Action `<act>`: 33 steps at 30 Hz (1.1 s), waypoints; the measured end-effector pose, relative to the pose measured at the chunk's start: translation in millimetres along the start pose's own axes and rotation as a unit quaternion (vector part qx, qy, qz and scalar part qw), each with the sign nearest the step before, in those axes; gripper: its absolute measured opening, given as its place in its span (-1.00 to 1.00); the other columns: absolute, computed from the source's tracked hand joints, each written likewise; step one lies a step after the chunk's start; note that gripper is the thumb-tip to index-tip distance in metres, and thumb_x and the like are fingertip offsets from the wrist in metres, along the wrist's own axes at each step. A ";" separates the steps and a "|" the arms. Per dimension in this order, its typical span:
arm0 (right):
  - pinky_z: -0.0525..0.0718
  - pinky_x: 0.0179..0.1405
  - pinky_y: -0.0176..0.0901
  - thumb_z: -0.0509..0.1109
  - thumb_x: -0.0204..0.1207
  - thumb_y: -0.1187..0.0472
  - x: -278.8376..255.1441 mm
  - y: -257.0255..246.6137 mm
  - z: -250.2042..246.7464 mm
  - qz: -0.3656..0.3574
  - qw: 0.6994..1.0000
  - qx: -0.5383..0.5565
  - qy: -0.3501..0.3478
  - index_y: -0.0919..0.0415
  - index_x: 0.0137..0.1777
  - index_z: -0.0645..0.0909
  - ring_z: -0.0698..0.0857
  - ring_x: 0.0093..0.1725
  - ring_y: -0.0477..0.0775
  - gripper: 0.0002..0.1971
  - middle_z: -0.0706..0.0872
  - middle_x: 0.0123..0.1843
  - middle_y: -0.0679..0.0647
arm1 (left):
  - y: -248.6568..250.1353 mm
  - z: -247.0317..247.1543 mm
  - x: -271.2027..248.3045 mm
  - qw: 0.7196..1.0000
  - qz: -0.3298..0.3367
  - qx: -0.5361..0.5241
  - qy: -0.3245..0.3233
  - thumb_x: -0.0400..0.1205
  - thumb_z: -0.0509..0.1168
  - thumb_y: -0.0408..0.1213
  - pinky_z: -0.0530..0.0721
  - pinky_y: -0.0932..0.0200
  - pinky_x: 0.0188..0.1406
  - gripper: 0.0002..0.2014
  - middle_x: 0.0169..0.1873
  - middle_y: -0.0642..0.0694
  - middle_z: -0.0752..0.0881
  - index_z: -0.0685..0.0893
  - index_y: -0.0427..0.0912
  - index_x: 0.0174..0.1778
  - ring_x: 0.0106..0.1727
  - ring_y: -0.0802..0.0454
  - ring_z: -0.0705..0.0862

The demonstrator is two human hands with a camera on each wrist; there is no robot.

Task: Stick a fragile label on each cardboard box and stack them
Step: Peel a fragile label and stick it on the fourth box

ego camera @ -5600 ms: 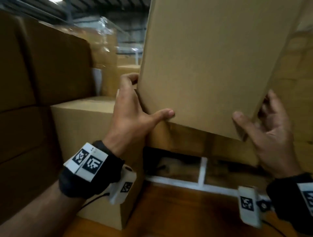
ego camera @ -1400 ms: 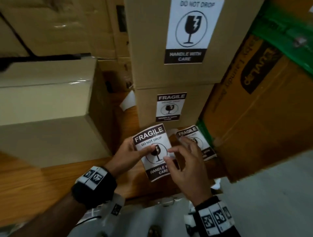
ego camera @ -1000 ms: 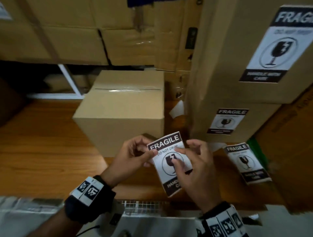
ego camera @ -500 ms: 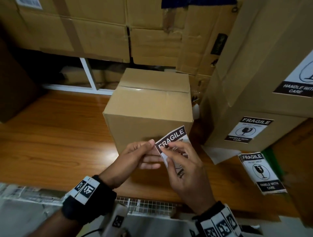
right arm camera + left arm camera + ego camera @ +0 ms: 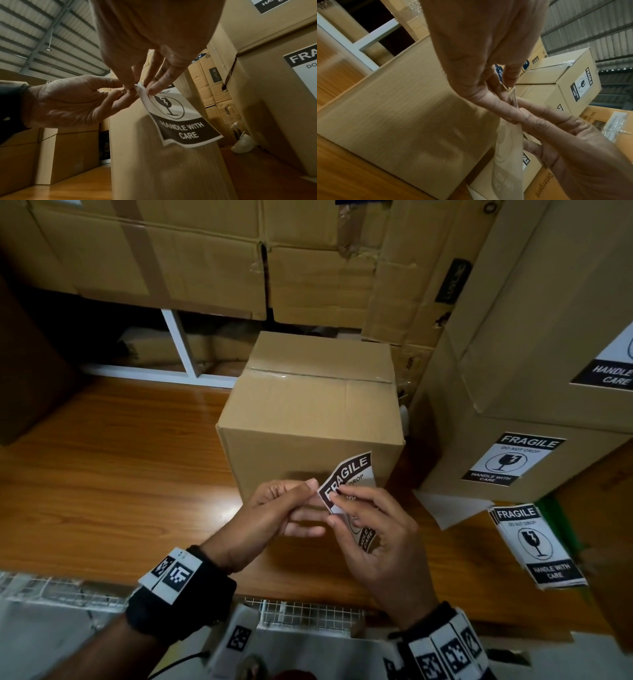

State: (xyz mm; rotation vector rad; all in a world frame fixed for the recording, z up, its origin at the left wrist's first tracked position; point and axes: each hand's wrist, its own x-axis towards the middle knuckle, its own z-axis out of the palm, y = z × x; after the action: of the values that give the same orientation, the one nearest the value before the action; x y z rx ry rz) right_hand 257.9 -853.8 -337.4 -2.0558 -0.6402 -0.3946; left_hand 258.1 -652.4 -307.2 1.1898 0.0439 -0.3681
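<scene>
**Ana:** While both hands work at one corner, what are they holding, nearest to us?

**Ben:** One fragile label (image 5: 349,484). The left hand (image 5: 274,518) pinches its upper left corner between thumb and fingertips, and the right hand (image 5: 380,542) pinches the same corner from the other side, its other fingers spread behind the sheet. My guess is that they are splitting the sticker from its backing, which is why the grip is so fine and right at the edge.

**Ana:** Why hold it up there, curled, and not flat on the wooden tabletop (image 5: 113,474)?

**Ben:** It hangs just in front of the plain cardboard box (image 5: 308,412), close to the near face, not yet stuck. Peeling it there probably keeps the move to the box short.

**Ana:** And the box itself?

**Ben:** Upright on the tabletop, taped seam on top, with the bare side towards the person. That side likely takes the label.

**Ana:** To the right?

**Ben:** A pile of spare labels (image 5: 537,546) lies near the table edge, within easy reach. Behind it stand stacked labelled boxes (image 5: 507,419), one on another, labels facing out. I judge the plain box goes there once labelled.

**Ana:** Farthest back?

**Ben:** A wall of larger cartons (image 5: 205,258).
</scene>
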 end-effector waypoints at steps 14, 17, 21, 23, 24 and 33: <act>0.82 0.06 -0.05 0.56 0.63 0.22 -9.5 2.2 -7.7 -0.006 1.000 0.015 -0.001 0.16 0.35 0.79 0.72 0.33 -0.09 -0.70 0.72 0.32 -0.06 | -4.7 7.3 -2.5 0.999 0.019 0.044 0.021 0.71 0.33 -0.16 0.85 0.20 -0.19 -0.67 0.12 -0.36 0.84 0.72 -0.42 0.12 0.14 -0.10 0.86; 0.83 0.05 -0.07 0.55 0.65 0.21 -12.2 2.4 -10.0 -0.001 1.000 0.020 -0.006 0.17 0.36 0.79 0.72 0.32 -0.06 -0.70 0.71 0.33 -0.06 | -6.2 10.0 -4.4 0.999 0.019 0.042 0.021 0.72 0.32 -0.18 0.85 0.20 -0.22 -0.67 0.14 -0.37 0.83 0.70 -0.44 0.14 0.16 -0.12 0.85; 0.83 0.02 -0.09 0.55 0.65 0.20 -15.1 2.3 -13.1 -0.002 1.000 0.023 -0.005 0.17 0.37 0.78 0.73 0.29 -0.06 -0.70 0.70 0.33 -0.06 | -6.8 14.7 -6.9 0.999 0.019 0.041 0.018 0.75 0.30 -0.20 0.85 0.20 -0.23 -0.74 0.19 -0.38 0.81 0.70 -0.37 0.13 0.23 -0.18 0.83; 0.83 0.02 -0.09 0.55 0.65 0.20 -16.5 2.2 -14.5 -0.004 1.000 0.024 -0.003 0.17 0.36 0.78 0.73 0.29 -0.06 -0.70 0.70 0.33 -0.06 | -7.2 17.2 -8.1 0.998 0.019 0.049 0.021 0.74 0.31 -0.22 0.85 0.20 -0.23 -0.69 0.18 -0.39 0.81 0.68 -0.46 0.16 0.22 -0.17 0.83; 0.83 0.02 -0.08 0.54 0.65 0.19 -17.4 2.2 -15.0 -0.006 1.000 0.023 -0.002 0.17 0.36 0.79 0.73 0.28 -0.06 -0.70 0.71 0.33 -0.06 | -7.2 18.5 -8.7 0.998 0.021 0.055 0.021 0.73 0.31 -0.22 0.85 0.20 -0.23 -0.68 0.16 -0.39 0.82 0.67 -0.48 0.16 0.21 -0.16 0.84; 0.80 0.06 -0.08 0.55 0.65 0.22 -22.4 -0.4 -16.9 -0.018 1.000 -0.010 -0.001 0.17 0.35 0.79 0.71 0.27 -0.10 -0.71 0.71 0.32 -0.04 | -12.8 26.5 -9.6 0.994 0.045 0.089 0.036 0.79 0.24 -0.35 0.87 0.17 -0.18 -0.74 -0.05 -0.17 0.87 0.65 -0.55 0.12 0.04 0.03 0.86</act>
State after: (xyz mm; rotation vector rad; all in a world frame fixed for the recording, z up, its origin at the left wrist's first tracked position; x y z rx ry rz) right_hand 238.9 -874.4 -339.5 -2.0658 -0.6781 -0.4227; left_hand 241.0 -678.2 -306.5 1.3772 0.0199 -0.2536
